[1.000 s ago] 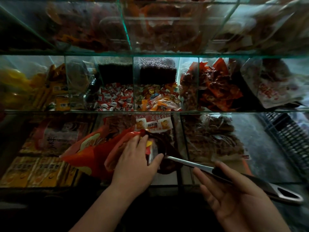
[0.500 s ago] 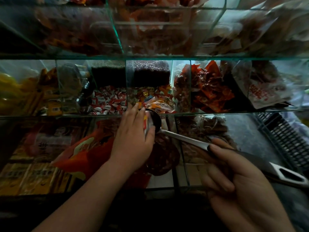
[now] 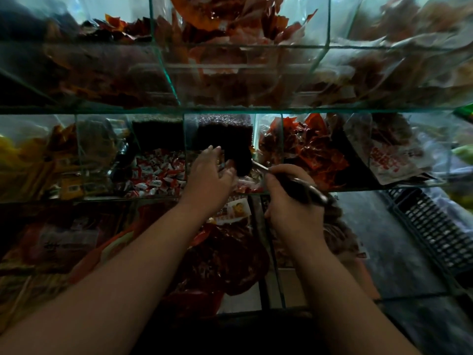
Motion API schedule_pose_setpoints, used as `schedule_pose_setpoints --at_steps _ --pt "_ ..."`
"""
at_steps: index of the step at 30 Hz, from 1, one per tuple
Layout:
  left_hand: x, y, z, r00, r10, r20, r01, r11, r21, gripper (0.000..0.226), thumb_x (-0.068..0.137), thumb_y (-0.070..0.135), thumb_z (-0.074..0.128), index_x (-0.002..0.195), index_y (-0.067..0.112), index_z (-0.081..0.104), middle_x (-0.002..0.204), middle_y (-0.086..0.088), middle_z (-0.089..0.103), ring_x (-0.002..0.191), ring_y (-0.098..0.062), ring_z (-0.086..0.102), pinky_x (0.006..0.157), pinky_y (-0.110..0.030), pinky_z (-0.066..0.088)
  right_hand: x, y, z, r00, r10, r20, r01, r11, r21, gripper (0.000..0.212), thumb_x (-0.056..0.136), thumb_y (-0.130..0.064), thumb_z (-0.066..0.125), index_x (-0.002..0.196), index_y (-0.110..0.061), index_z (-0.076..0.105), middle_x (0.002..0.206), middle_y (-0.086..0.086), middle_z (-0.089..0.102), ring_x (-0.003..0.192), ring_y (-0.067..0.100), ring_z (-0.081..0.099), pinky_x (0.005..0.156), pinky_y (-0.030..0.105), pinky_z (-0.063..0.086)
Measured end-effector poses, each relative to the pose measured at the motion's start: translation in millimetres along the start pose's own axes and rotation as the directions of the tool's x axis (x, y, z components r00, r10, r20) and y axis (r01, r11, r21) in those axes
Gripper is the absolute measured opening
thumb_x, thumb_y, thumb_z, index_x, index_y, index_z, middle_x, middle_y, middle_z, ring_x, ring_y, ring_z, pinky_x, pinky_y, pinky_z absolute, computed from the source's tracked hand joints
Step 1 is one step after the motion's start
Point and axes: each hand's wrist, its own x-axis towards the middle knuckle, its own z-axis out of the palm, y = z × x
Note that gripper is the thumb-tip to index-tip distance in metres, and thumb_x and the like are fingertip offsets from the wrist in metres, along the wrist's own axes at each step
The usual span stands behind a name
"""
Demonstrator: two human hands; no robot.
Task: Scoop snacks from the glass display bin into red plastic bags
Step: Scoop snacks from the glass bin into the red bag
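We see two hands, one scoop and three stacked rows of glass bins. Both hands reach into one bin (image 3: pixel 220 119) in the middle row. Its upright glass walls stand close on the left and right of the hands.

The right hand (image 3: pixel 291 208) is clenched round the dark handle of the scoop (image 3: pixel 259 166). Its thin metal stem runs far and left to a dark bowl. The bowl sits low in the bin among the snack packets (image 3: pixel 247 184). The left hand (image 3: pixel 208 176) is released, its fingers loosely stretched, with the fingertips just beside the bowl. We see nothing gripped in it.

Room is tight here. The glass shelf edge (image 3: pixel 102 110) above crosses the whole view just over the fingertips. The front lip (image 3: pixel 128 197) of the middle row runs under both wrists.

The bin to the left holds white and red sweets (image 3: pixel 156 175), and the one to the right holds orange-red packets (image 3: pixel 314 152).

In the near row, below the forearms, lies one red bag (image 3: pixel 227 265), and neither hand holds it. On the far right a stretch of grey floor (image 3: pixel 371 239) lies open. It runs between the bins and one black crate (image 3: pixel 435 226).
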Motion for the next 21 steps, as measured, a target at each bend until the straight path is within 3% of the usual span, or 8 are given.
schedule_pose_setpoints --at_steps 2,4,6,7,9,11,15,21 --pt "-22 -1 -6 0.994 0.070 -0.088 -0.071 0.997 -0.016 0.057 0.098 0.044 0.059 0.149 0.025 0.044 0.155 0.006 0.039 0.140 -0.003 0.033 0.115 -0.029 0.032 2 5 -2 0.955 -0.292 0.052 0.296 0.947 -0.125 0.020 0.093 -0.008 0.070 0.093 -0.027 0.068 0.093 -0.023 0.069 0.089 -0.003 0.069 0.080 0.014 0.053" --pt "-47 -4 -16 0.985 0.121 -0.121 -0.130 0.989 -0.068 0.044 0.096 0.044 0.060 0.138 0.033 0.052 0.136 0.020 0.049 0.119 0.012 0.041 0.098 -0.018 0.037 7 5 -1 0.931 -0.347 0.116 0.363 0.913 -0.184 0.024 0.093 0.000 0.068 0.093 -0.024 0.075 0.111 -0.013 0.070 0.097 -0.007 0.069 0.093 0.019 0.053" --pt "-74 -9 -28 0.996 0.061 -0.072 -0.074 0.979 -0.188 0.028 0.095 0.037 0.065 0.122 0.045 0.059 0.117 0.029 0.057 0.104 0.013 0.055 0.085 -0.018 0.049 6 -1 -4 0.963 -0.204 0.175 0.228 0.965 -0.131 0.040 0.097 -0.001 0.064 0.084 -0.036 0.078 0.123 0.009 0.070 0.078 -0.006 0.071 0.092 0.027 0.057" --pt "-88 -12 -35 0.999 0.014 -0.041 -0.024 0.967 -0.254 0.023 0.095 0.035 0.067 0.114 0.047 0.063 0.109 0.025 0.064 0.098 0.008 0.062 0.078 -0.023 0.056 -3 -3 -8 0.971 -0.201 0.130 0.211 0.975 -0.071 0.032 0.098 -0.009 0.065 0.088 -0.037 0.076 0.116 0.007 0.073 0.065 0.001 0.071 0.078 0.028 0.060" --pt "-114 -19 -46 0.998 -0.065 -0.002 0.060 0.939 -0.339 0.015 0.094 0.035 0.070 0.103 0.048 0.069 0.093 0.014 0.074 0.083 -0.004 0.071 0.068 -0.034 0.061 -32 -14 -18 0.986 -0.169 0.007 0.169 0.985 0.040 0.005 0.096 -0.034 0.066 0.097 -0.039 0.068 0.075 -0.005 0.073 0.045 0.010 0.064 0.055 0.029 0.057" --pt "-137 -24 -53 0.994 -0.104 0.015 0.103 0.928 -0.357 0.014 0.092 0.038 0.070 0.099 0.050 0.069 0.083 0.011 0.076 0.071 -0.006 0.072 0.058 -0.027 0.055 -59 -19 -30 1.000 0.017 -0.009 -0.015 0.983 0.184 0.013 0.087 -0.048 0.067 0.097 -0.039 0.069 0.048 0.000 0.061 0.033 0.013 0.053 0.049 0.030 0.053" --pt "-170 -39 -56 0.983 -0.184 -0.018 0.168 0.932 -0.320 0.023 0.094 0.023 0.071 0.091 0.047 0.068 0.078 0.007 0.075 0.070 -0.005 0.070 0.056 -0.017 0.049 -83 -33 -44 0.938 0.330 0.108 -0.335 0.782 0.526 0.009 0.071 -0.026 0.075 0.078 -0.020 0.074 0.038 0.006 0.040 0.021 0.013 0.028 0.036 0.014 0.032" --pt "-191 -43 -59 0.998 -0.065 -0.009 0.064 0.998 -0.013 0.018 0.092 0.022 0.072 0.084 0.038 0.066 0.068 0.022 0.065 0.042 -0.002 0.053 0.041 -0.013 0.035 -97 -24 -53 0.797 0.599 0.084 -0.541 0.644 0.540 0.011 0.069 -0.013 0.064 0.060 -0.019 0.066 0.049 0.003 0.038 0.025 0.010 0.022 0.033 0.016 0.019"
